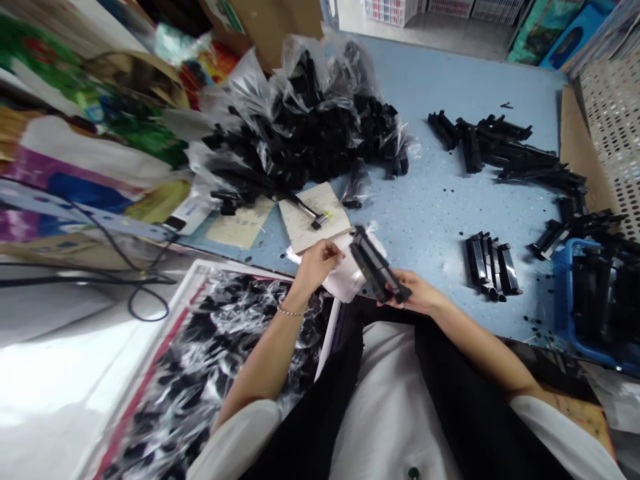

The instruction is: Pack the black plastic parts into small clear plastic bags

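My right hand [407, 290] grips the lower end of a few long black plastic parts [373, 263] lying side by side. They are tilted above the table's front edge. My left hand [317, 263] is just left of them, with thumb and fingers pinched together. Whatever it may hold is too small to make out. Beneath and between my hands lies a pile of thin, whitish plastic bags [345, 279]. Behind my left hand, a hammer [316, 219] rests its metal head on a pale square block [325, 200].
Bagged black parts [320, 127] are heaped at the back left. Loose black parts [500, 147] lie at the back right, with a short row [493, 267] nearer me. A blue basket [564, 300] of parts stands right. A box [200, 267] of bagged parts sits below left.
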Action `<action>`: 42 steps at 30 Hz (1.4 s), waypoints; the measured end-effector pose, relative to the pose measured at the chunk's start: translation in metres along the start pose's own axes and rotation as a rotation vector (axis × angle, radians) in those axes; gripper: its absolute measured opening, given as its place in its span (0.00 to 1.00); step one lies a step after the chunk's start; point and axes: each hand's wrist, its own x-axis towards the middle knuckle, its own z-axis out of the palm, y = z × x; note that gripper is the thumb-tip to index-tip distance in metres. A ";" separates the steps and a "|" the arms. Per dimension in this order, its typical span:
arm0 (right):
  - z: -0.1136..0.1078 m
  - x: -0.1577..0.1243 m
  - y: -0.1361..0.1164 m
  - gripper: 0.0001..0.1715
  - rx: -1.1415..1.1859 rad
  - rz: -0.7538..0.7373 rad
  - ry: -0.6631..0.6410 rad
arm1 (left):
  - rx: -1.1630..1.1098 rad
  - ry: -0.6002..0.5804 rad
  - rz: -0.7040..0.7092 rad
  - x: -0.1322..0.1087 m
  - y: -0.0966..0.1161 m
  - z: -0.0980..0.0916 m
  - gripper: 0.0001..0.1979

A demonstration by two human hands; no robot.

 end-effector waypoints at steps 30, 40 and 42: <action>-0.004 0.021 -0.037 0.15 -0.064 -0.422 0.598 | 0.226 0.058 0.910 -0.034 0.066 0.077 0.40; -0.044 0.076 -0.068 0.36 -0.605 -0.498 0.542 | 0.277 0.231 0.615 0.099 0.091 0.057 0.12; -0.045 0.081 -0.064 0.34 -0.616 -0.505 0.505 | 0.324 0.192 0.619 0.125 0.093 0.055 0.11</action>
